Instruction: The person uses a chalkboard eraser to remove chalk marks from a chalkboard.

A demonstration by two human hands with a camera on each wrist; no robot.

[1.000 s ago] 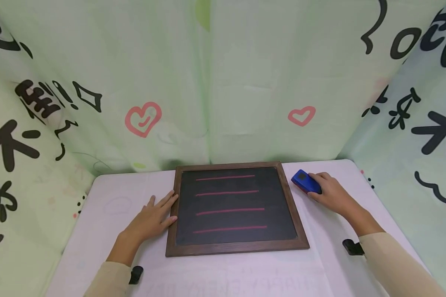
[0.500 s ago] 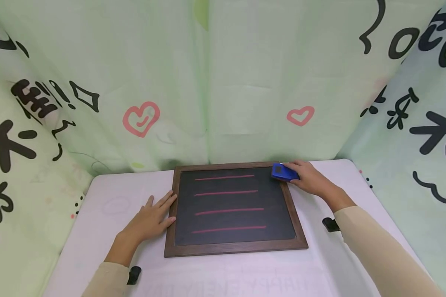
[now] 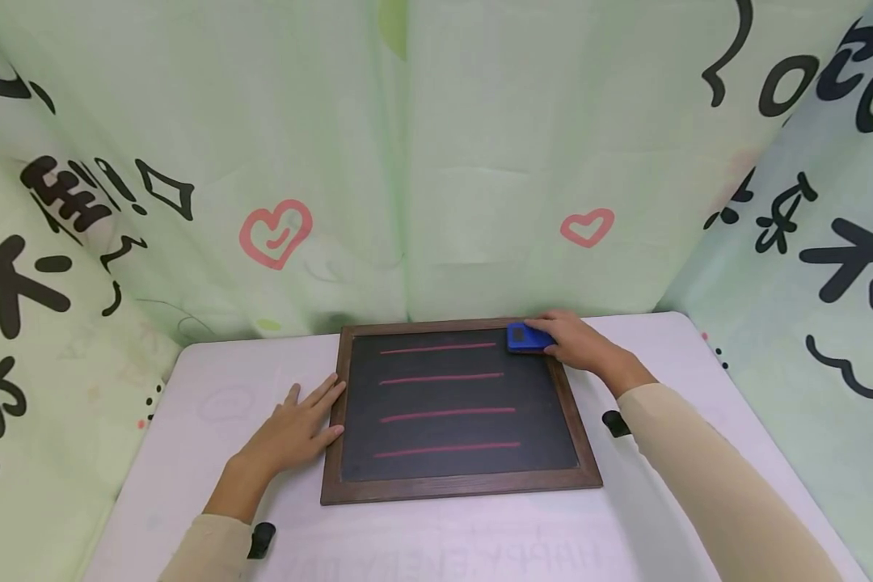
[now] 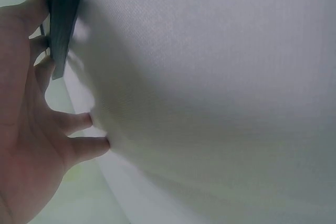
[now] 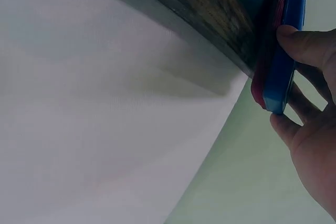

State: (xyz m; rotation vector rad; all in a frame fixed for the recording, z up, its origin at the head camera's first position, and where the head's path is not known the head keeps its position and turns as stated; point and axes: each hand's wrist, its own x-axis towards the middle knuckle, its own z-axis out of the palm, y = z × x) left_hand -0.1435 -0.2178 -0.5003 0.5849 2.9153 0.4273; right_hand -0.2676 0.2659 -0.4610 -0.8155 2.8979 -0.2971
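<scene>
A small blackboard (image 3: 451,436) in a brown wooden frame lies on the white table, with several pink chalk lines across it. My left hand (image 3: 291,432) rests at its left side, thumb and some fingertips touching the frame, other fingers on the tabletop. My right hand (image 3: 578,343) grips a blue board eraser (image 3: 529,338) at the board's top right corner, just right of the top line. The right wrist view shows the thumb on one side of the eraser (image 5: 286,56), fingers on the other, and a red layer underneath.
The white table (image 3: 466,541) extends around the board on both sides and in front. Behind it and at both sides hangs a pale green curtain (image 3: 480,162) with black writing and red hearts. Small dark devices sit at both wrists.
My right hand has carried the eraser left from the table beside the board onto its top right corner. The left hand stays at the left frame edge; the chalk lines look the same.
</scene>
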